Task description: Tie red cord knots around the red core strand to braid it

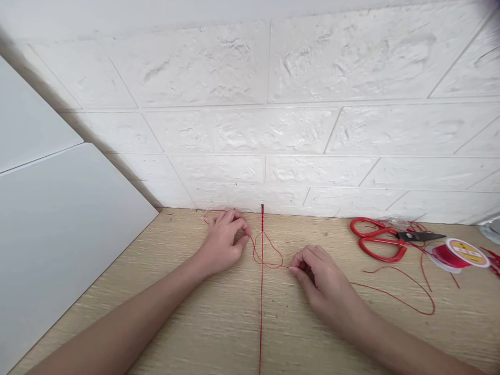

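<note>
A short knotted red cord point(262, 223) hangs from a small nail point(262, 206) at the foot of the wall, and its straight core strand point(261, 312) runs down toward me. Thin red thread point(282, 257) forms a loose loop around that strand, just below the knots. My left hand point(228, 237) pinches one thread end left of the loop, between thumb and forefinger. On the right side, my right hand point(318, 273) pinches the other end. Its tail curls away over the table behind my fingers.
Red-handled scissors point(385, 239) lie at the right by the wall, with red thread scraps around them. Next to them is a spool of red thread point(455, 255). A white panel point(78, 234) borders the wooden tabletop point(203, 323) on the left; a white brick-patterned wall point(242, 130) stands behind.
</note>
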Available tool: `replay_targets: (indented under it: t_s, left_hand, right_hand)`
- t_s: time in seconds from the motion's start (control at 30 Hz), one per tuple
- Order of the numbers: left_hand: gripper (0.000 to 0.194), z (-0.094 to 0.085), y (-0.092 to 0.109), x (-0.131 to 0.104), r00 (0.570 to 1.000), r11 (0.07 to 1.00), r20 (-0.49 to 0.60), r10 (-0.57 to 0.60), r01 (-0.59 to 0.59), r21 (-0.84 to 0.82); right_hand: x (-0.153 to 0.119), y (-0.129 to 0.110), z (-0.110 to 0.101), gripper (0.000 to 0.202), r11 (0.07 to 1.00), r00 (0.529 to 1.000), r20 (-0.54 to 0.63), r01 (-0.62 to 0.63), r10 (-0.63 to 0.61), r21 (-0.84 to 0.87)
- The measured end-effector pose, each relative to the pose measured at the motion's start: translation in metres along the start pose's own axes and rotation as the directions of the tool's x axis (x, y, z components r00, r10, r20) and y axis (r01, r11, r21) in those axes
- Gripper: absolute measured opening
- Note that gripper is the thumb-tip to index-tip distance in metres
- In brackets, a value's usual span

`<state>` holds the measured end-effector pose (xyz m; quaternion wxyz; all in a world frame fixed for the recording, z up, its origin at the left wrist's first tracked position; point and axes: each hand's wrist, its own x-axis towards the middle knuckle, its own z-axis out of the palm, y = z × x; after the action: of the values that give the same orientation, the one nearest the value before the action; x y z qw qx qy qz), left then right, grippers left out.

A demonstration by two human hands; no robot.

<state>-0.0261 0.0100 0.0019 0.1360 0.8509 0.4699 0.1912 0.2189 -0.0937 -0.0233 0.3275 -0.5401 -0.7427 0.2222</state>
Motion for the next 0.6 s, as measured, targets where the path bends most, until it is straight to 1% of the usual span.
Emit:
replay_targets:
  t_s: [0.1,0.17,0.27,0.37,0.43,0.6]
  left_hand:
    - [0.021,-0.0002,-0.0008,-0.0005,0.999,1.0,-0.046,-0.03,0.029,-0.01]
    - [0.021,-0.0021,0.0004,-0.0011,0.998,1.0,-0.066,-0.02,0.019,-0.018]
    - [0.019,-0.0055,0.0033,-0.0022,0.998,0.997,-0.014,0.055,-0.056,-0.057]
    - [0.012,-0.0066,0.005,-0.0026,0.992,0.99,0.049,0.113,-0.108,-0.087]
    - [0.005,-0.0059,0.0049,-0.0023,0.991,0.99,0.065,0.119,-0.113,-0.083]
    - [0.006,-0.0027,0.003,-0.0005,0.992,0.991,0.073,0.106,-0.099,-0.086]
  right_hand:
    - [0.0004,-0.0002,-0.0009,0.012,0.999,0.999,-0.024,-0.043,0.043,0.021]
    - [0.0003,-0.0007,-0.001,0.009,0.998,0.998,-0.039,-0.054,0.055,0.027]
    - [-0.0001,-0.0015,-0.0003,0.006,1.0,0.998,-0.051,-0.023,0.023,0.012]
    - [0.0001,-0.0017,0.0001,0.005,0.999,1.0,-0.021,0.005,-0.006,-0.037]
    - [0.0004,-0.002,-0.0004,0.012,0.999,1.0,-0.004,0.008,-0.008,-0.05]
    - [0.0015,-0.0067,-0.004,0.013,1.0,1.0,0.003,-0.004,0.004,0.018]
